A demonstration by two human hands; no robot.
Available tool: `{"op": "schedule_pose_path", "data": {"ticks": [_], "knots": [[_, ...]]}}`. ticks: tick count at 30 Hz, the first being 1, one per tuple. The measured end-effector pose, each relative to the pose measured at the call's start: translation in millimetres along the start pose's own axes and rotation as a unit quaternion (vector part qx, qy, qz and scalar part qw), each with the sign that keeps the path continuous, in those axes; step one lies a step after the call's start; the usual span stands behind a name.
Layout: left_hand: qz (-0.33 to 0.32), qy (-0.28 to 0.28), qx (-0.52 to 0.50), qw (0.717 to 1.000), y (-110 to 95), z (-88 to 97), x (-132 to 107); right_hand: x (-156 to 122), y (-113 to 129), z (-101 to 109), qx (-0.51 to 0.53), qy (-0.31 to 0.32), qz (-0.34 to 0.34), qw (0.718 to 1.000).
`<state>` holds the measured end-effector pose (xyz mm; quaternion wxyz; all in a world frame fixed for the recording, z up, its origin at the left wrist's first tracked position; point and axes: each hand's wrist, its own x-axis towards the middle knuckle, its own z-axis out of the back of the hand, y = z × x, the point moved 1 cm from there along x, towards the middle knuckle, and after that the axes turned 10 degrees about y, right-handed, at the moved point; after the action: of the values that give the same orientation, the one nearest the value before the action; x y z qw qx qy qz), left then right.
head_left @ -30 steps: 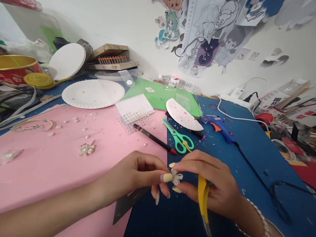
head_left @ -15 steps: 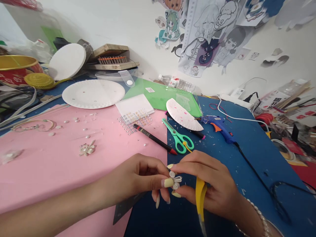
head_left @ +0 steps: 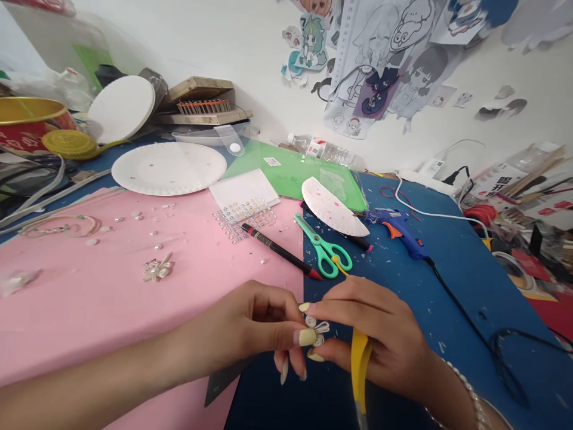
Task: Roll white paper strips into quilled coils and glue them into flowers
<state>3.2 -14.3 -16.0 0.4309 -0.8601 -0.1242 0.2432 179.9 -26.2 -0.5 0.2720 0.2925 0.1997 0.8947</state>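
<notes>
Low in the middle of the view, my left hand (head_left: 250, 328) and my right hand (head_left: 380, 340) meet over the edge of the pink sheet (head_left: 89, 298). Both pinch a small white coiled paper piece (head_left: 319, 330) between thumb and fingertips. My right hand also grips a yellow-handled tool (head_left: 359, 370) that hangs down past the palm. A dark ruler (head_left: 221, 385) lies under my left wrist. A finished white coiled piece (head_left: 156, 269) rests on the pink sheet to the left.
Green scissors (head_left: 329, 251), a red-tipped black pen (head_left: 280, 251) and a blue glue gun (head_left: 396, 230) with its cord lie just beyond the hands on the blue mat (head_left: 447, 286). Farther back are a white paper plate (head_left: 168, 168), a folded plate (head_left: 331, 208), gem stickers (head_left: 244, 215) and a water bottle (head_left: 324, 150).
Both hands have drifted slightly down and toward me with the coiled piece held between them. The yellow tool has swung lower. Nothing on the table has moved.
</notes>
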Motion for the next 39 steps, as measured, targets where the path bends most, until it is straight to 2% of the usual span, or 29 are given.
{"op": "schedule_pose_path", "data": {"ticks": [17, 39], "knots": [[0.027, -0.011, 0.004, 1.000, -1.9, -3.4, 0.9, -1.0, 2.3, -1.0, 0.014, -0.003, 0.010, 1.000], [0.024, -0.016, 0.006, 1.000, 0.6, -3.6, 1.6, 2.3, 3.1, -2.2, 0.040, 0.002, 0.003, 0.999]]}}
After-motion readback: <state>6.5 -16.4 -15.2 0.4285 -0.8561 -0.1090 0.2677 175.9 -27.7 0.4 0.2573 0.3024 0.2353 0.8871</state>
